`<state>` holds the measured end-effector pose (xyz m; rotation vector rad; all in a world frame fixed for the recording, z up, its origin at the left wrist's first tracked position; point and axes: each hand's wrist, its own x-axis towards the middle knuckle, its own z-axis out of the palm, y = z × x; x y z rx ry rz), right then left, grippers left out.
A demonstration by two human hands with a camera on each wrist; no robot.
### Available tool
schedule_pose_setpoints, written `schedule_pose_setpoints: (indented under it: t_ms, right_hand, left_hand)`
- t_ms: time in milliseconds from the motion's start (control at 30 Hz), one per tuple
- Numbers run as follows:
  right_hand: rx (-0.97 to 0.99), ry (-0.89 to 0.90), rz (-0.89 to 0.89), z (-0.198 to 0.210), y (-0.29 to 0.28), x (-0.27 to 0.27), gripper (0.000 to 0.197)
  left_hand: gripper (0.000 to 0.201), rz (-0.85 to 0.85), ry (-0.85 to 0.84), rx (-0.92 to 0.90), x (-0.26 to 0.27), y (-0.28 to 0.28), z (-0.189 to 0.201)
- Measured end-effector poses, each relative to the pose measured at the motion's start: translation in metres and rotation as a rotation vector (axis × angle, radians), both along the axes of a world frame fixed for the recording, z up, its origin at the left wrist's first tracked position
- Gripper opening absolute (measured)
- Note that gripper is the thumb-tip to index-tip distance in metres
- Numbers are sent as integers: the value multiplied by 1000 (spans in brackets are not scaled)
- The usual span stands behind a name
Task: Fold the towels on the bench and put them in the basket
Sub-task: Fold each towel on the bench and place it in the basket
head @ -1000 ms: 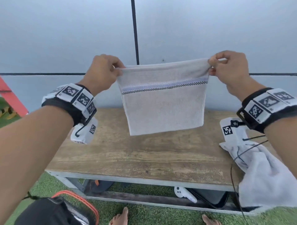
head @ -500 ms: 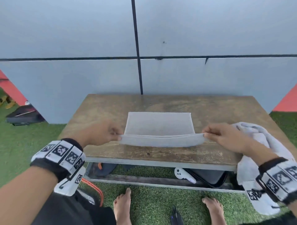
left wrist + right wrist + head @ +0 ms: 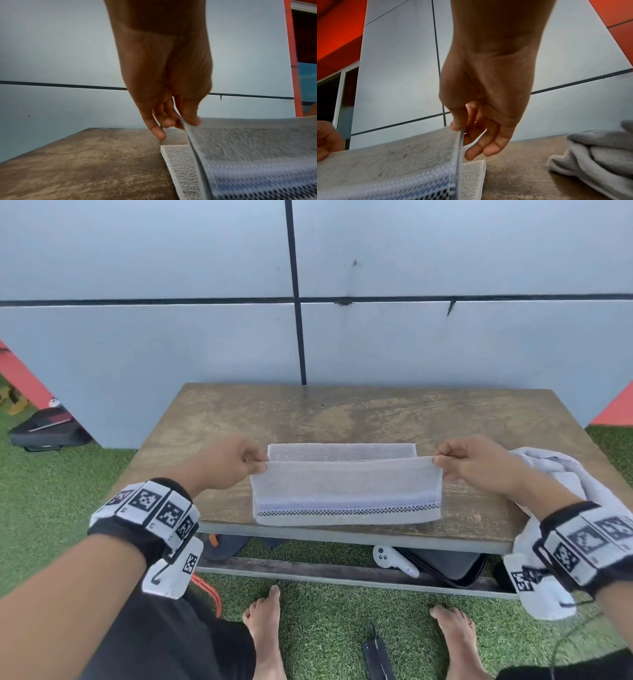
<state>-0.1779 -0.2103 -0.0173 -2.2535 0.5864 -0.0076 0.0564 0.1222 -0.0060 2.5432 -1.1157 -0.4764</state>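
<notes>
A beige towel [image 3: 346, 491] with a blue and checked stripe lies on the wooden bench [image 3: 342, 412], its near half raised and folded back over the flat far half. My left hand [image 3: 253, 462] pinches its upper left corner between thumb and fingers [image 3: 190, 119]. My right hand [image 3: 442, 463] pinches the upper right corner, thumb [image 3: 456, 125] on the near face. A crumpled white towel [image 3: 555, 474] lies at the bench's right end and hangs over the edge, also seen as a heap in the right wrist view [image 3: 597, 155]. No basket can be made out for certain.
A grey panelled wall [image 3: 205, 337] stands right behind the bench. Under the bench lie a white controller [image 3: 394, 559] and a dark case [image 3: 448, 566]. A black bag [image 3: 48, 429] sits on the grass at left. My bare feet [image 3: 263, 631] stand on green turf.
The towel, held up in the air a second ago, was lowered onto the bench. Both hands have since lifted its near edge and carried it toward the far edge.
</notes>
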Motion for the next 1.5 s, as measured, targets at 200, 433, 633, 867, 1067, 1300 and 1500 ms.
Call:
schedule_pose_setpoints:
  t_ms: [200, 433, 633, 867, 1067, 1300, 1500]
  right_hand:
    - [-194, -38, -114, -14, -15, 52, 19]
    - [-303, 93, -197, -46, -24, 93, 37]
    - [-324, 158, -239, -69, -19, 100, 27]
    - [-319, 135, -242, -76, -25, 99, 10]
    - [-375, 114, -231, -79, -22, 96, 12]
    - [-446, 186, -159, -73, -15, 86, 9]
    - [-403, 216, -135, -45, -6, 72, 28]
  left_hand:
    - [10, 175, -111, -76, 23, -25, -16]
    - [14, 282, -123, -74, 50, -59, -53]
    - [13, 304, -72, -15, 62, -65, -79]
    - [12, 309, -62, -19, 68, -70, -82]
    - [10, 335, -76, -30, 61, -70, -78]
    - [12, 249, -118, 115, 49, -65, -67]
    - [21, 164, -130, 147, 40, -55, -48]
